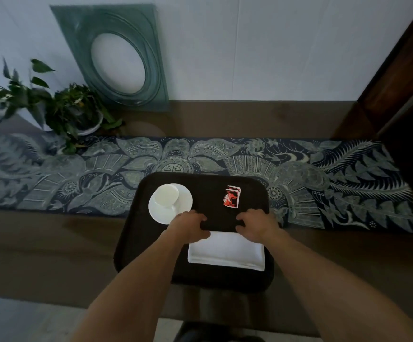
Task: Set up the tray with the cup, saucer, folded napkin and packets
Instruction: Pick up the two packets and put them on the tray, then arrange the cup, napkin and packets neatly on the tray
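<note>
Tray [131, 243]: cup [167, 195] on saucer [162, 213] left, packets [231, 196] right, napkin [226, 251] front.

A long patterned runner [225, 159] in dark blue with pale leaf and flower shapes is laid across the brown table [40, 243] from left to right. At the far left, a leafy green plant [60, 112] in a pale pot is set partly on the runner's far edge. Just right of the plant, a greenish square panel [116, 53] with a round white centre is leaned against the pale wall [249, 45], tilted. At the far right, a dark wooden door frame [397, 77] is seen beside the wall. A strip of light floor [15, 322] is visible at the near left.
</note>
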Demonstrator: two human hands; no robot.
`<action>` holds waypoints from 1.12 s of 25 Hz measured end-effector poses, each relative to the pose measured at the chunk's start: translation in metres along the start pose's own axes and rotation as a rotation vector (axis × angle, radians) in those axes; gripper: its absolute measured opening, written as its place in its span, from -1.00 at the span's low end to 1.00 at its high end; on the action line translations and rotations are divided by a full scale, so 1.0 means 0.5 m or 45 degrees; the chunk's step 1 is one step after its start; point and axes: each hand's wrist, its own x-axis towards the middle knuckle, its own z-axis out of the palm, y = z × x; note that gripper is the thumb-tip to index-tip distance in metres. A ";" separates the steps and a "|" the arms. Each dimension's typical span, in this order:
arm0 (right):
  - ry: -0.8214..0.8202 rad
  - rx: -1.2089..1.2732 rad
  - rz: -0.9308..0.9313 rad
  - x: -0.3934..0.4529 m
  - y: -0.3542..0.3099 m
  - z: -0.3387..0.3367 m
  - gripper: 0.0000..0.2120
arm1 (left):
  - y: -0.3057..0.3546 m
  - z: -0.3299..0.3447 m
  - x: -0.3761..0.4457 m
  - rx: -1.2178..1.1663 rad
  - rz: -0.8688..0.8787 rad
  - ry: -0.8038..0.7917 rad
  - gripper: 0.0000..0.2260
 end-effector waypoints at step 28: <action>-0.039 0.024 0.206 0.113 -0.321 0.024 -0.42 | -0.449 -0.107 0.008 -0.029 -0.064 -0.094 -0.31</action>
